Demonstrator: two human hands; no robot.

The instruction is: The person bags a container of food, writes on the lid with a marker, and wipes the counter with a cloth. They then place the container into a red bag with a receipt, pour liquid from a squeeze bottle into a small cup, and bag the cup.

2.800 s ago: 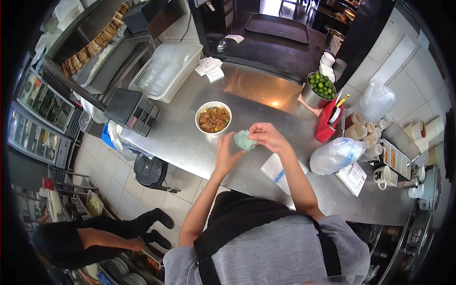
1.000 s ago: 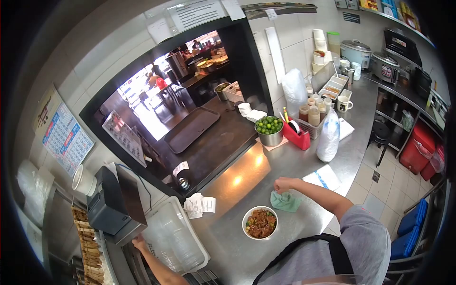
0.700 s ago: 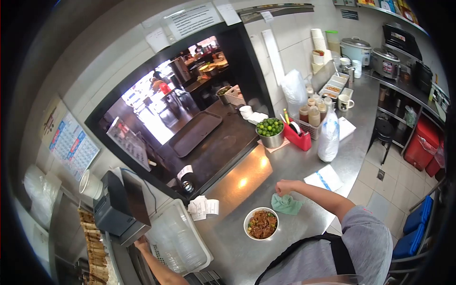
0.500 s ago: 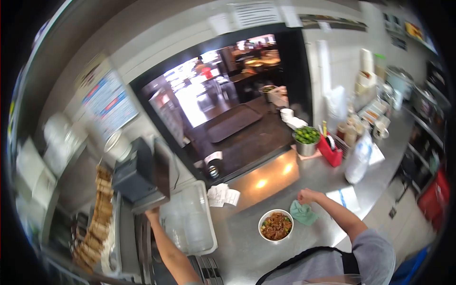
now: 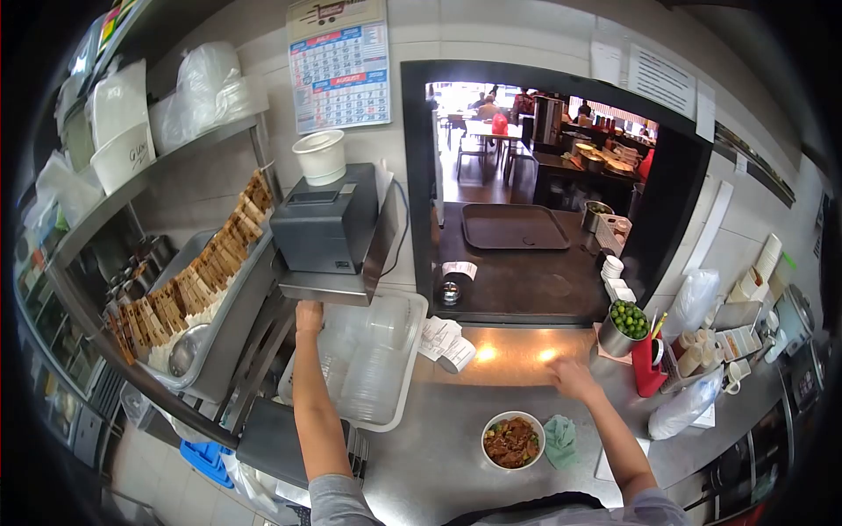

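My left hand (image 5: 309,317) reaches up just below the metal shelf under the receipt printer (image 5: 326,219), beside a tray (image 5: 419,351) of clear plastic lids. Its fingertips are hidden by the shelf edge. My right hand (image 5: 572,379) hovers over the steel counter, fingers pointing toward the pass window, with nothing seen in them. Nearer me stands a white bowl (image 5: 485,443) of saucy meat and vegetables (image 5: 512,441). A crumpled green cloth (image 5: 560,440) lies right beside the bowl, apart from my hand.
Printed receipts (image 5: 445,344) lie by the lid tray. A dark tray (image 5: 516,228) rests in the pass window. To the right stand a metal pot of green limes (image 5: 628,320), a red holder (image 5: 646,366) and a bagged stack (image 5: 688,405). Shelving with wooden clips (image 5: 206,280) stands left.
My view has swung left and levelled. My right hand has left the green cloth and moved forward over the counter. My left hand stays under the printer shelf.
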